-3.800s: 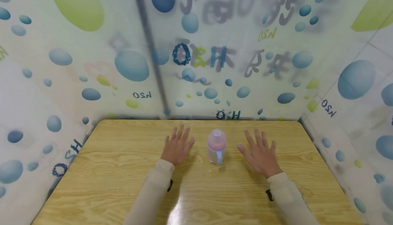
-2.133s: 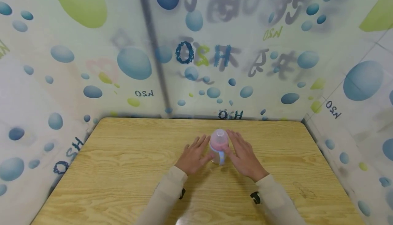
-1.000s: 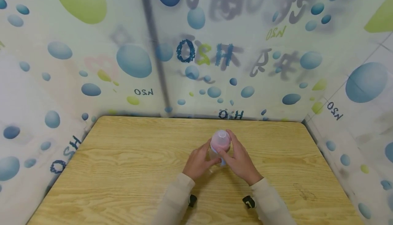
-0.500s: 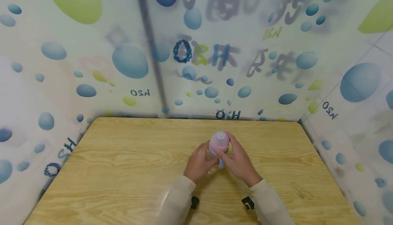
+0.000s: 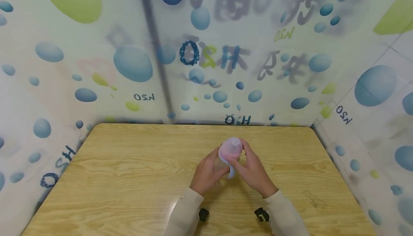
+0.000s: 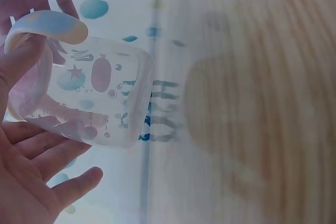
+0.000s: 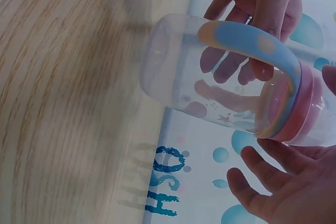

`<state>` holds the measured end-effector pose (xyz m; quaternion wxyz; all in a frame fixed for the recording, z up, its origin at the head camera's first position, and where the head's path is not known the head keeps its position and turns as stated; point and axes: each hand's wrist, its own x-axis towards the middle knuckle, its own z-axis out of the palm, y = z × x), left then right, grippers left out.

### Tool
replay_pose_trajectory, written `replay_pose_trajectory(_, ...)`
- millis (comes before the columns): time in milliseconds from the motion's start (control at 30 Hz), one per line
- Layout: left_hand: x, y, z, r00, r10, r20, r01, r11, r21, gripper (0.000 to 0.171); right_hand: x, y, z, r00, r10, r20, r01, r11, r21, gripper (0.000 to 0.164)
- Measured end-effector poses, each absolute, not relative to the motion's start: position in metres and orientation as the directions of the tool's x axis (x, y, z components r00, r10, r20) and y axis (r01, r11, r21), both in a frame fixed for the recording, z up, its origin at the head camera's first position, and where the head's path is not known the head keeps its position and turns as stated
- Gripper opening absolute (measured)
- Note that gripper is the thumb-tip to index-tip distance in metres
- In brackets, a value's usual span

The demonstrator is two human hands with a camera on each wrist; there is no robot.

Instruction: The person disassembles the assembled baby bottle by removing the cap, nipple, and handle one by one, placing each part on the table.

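Cream sleeves [image 5: 184,211] reach in from the near side, a small black piece [image 5: 203,215] showing beneath each wrist. Beyond them both hands hold a baby bottle [image 5: 230,153] between them, over the middle of the table and toward its far side. The left hand [image 5: 206,173] grips the bottle's body, its thumb passed through the handle; the right hand [image 5: 253,171] grips the top end between thumb and fingers.

The bottle is clear and tilted, its base apart from the tabletop. Its body [image 7: 173,77] carries faint pinkish prints — a star, a rounded oval shape, small circles [image 6: 101,74]. The curved handle [image 7: 244,39] is pale blue with soft orange spots and an orange end. Above it sits a pink collar [image 7: 305,106], topped by a see-through domed cap [image 5: 235,145].

Around and past the hands lies the wood-grained tabletop [image 5: 135,175]. Behind it rises a pale wall [image 5: 129,21] with blue and green blobs, and mirrored lettering [image 5: 209,57] — blue, green, blue.
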<state>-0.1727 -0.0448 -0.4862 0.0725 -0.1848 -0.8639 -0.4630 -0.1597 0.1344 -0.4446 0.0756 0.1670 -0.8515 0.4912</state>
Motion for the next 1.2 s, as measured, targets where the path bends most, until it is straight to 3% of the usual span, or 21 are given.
replay_pose_trajectory(367, -0.174, -0.045, -0.478, -0.924, 0.252, 0.287, 0.379, 0.51, 0.772, 0.073, -0.161, 0.136, -0.432, -0.928, -0.193, 0.318, -0.372, 0.476, -0.797, 0.067)
replay_pose_trajectory(633, -0.177, -0.045, -0.475, -0.889, 0.264, 0.374, 0.458, 0.512, 0.726, 0.076, -0.162, 0.139, -0.427, -0.918, -0.187, 0.35, -0.396, 0.47, -0.789, 0.064)
replay_pose_trajectory(867, -0.178, -0.047, -0.476, -0.886, 0.269, 0.378, 0.464, 0.509, 0.725, 0.075, -0.162, 0.139, -0.426, -0.919, -0.181, 0.351, -0.394, 0.485, -0.781, 0.066)
replay_pose_trajectory(1200, -0.178, -0.049, -0.476, -0.877, 0.237, 0.418, 0.475, 0.555, 0.683, 0.077, -0.16, 0.134, -0.423, -0.94, -0.146, 0.31, -0.339, 0.529, -0.778, 0.067)
